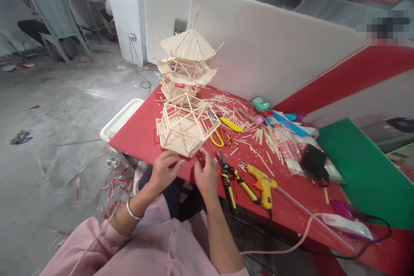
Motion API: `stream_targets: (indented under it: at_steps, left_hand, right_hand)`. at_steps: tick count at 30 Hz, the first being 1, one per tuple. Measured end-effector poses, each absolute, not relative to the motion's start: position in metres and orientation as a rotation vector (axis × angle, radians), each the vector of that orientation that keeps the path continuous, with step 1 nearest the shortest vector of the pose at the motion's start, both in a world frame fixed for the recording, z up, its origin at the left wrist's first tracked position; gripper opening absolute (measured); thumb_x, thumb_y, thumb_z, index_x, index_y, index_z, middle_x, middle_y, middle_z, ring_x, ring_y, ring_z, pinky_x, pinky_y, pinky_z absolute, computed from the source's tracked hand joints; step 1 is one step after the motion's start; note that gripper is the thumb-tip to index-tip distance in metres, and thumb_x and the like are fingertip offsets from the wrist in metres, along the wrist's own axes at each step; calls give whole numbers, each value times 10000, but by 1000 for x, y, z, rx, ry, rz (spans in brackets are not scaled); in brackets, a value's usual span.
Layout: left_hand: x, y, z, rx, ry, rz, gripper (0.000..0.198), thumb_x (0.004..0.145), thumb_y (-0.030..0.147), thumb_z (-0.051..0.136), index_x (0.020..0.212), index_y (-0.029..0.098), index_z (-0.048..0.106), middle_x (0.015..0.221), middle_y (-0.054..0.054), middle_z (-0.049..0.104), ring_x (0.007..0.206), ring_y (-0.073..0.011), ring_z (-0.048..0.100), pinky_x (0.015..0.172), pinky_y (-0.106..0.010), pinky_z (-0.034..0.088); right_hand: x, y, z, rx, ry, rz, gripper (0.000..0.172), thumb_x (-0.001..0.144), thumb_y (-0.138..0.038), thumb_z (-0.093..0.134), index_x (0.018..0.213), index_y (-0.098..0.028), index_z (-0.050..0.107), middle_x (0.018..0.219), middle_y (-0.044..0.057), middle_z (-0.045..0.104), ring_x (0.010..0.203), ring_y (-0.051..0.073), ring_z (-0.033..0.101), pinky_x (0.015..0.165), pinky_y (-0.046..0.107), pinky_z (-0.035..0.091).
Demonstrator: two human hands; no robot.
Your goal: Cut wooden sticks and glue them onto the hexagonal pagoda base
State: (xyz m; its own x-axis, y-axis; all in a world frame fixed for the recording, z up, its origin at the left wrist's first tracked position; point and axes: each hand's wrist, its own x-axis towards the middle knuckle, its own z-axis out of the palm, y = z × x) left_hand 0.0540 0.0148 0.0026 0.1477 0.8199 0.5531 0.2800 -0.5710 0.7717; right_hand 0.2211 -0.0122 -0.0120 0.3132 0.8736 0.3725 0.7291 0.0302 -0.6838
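Observation:
Near the front edge of a red table (136, 131) stands an open six-sided frame of thin wooden sticks (183, 131) with a stick floor. My left hand (166, 170) is in front of its lower left side, thumb and forefinger brought close together; anything between them is too small to make out. By its lower right corner is my right hand (206, 172), fingers curved and apart, with nothing visible in it. Behind the frame rises a tiered stick pagoda (190, 58) with a pointed roof.
To the right lie black-yellow pliers (228, 185), a yellow glue gun (263, 184), scissors (221, 136), a yellow-handled cutter (231, 123), loose sticks (258, 138), plastic-wrapped stick packs (289, 148) and a black pouch (313, 159). A white stool (121, 116) touches the left side. Cables cross the right front.

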Motion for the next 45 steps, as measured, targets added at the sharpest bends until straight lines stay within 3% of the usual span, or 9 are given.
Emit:
stream_targets:
  at_steps: [5,8,14,17,21,26,32,40,45]
  left_hand:
    - [58,12,0,2012,1068,1398,142,901,208,632,795,185,723,818,-71,729,776,-176,692,726,-289,566]
    - [61,11,-2,2002,1073,1395,124,898,192,625,853,182,740,983,-106,748,887,-194,723,802,-303,585]
    - [69,11,-1,2195,1165,1144,303,873,262,673,1171,247,730,1375,-131,639,920,-211,746,763,-303,608]
    - [72,13,0,2221,1165,1093,337,873,247,667,1207,258,706,1284,-95,697,930,-205,745,738,-277,603]
    - [67,14,-1,2111,1167,1173,176,894,205,623,1035,231,725,1122,-69,743,920,-178,734,759,-247,588]
    - [51,16,0,2001,1194,1304,129,912,204,595,872,200,718,996,-78,740,870,-171,723,749,-251,583]
    - [32,24,-1,1926,1337,1396,158,892,218,598,820,197,737,1033,-85,744,840,-175,722,674,-256,586]
    - [23,21,2,1843,1436,1491,129,874,231,630,822,190,741,1110,-102,704,866,-172,700,621,-243,555]
    - [23,19,8,1555,1473,1435,138,832,285,657,774,181,728,733,-23,643,606,-117,597,541,-223,491]
  right_hand:
    - [228,6,-10,-1715,-1355,299,520,808,-185,468,1318,-155,569,1265,158,671,950,215,657,954,426,521]
    - [229,14,-12,-1677,-1287,298,576,807,-165,452,1380,-166,515,1313,160,644,999,205,657,956,405,526]
    - [237,46,-8,-1563,-1112,395,753,750,-116,420,1499,-178,368,1501,163,498,1352,224,519,1073,450,470]
    - [241,58,-5,-1513,-1136,513,742,739,-130,427,1480,-165,393,1421,145,578,1312,217,562,1030,419,513]
    - [240,50,-3,-1556,-1158,494,668,724,-121,434,1386,-170,511,1256,116,685,1135,215,663,997,404,536]
    - [226,18,-6,-1569,-1174,459,585,749,-135,458,1320,-161,582,1230,135,702,1057,232,695,973,420,559]
    - [207,-11,-12,-1631,-1280,358,554,801,-172,492,1344,-165,601,1275,138,696,1182,254,660,1026,448,541]
    - [195,-22,-7,-1585,-1310,423,539,810,-185,504,1337,-173,622,1283,128,700,1161,252,680,1030,451,548]
    - [190,-23,-5,-1585,-1310,425,488,831,-224,507,1294,-157,643,1269,143,703,1152,263,681,1025,460,546]
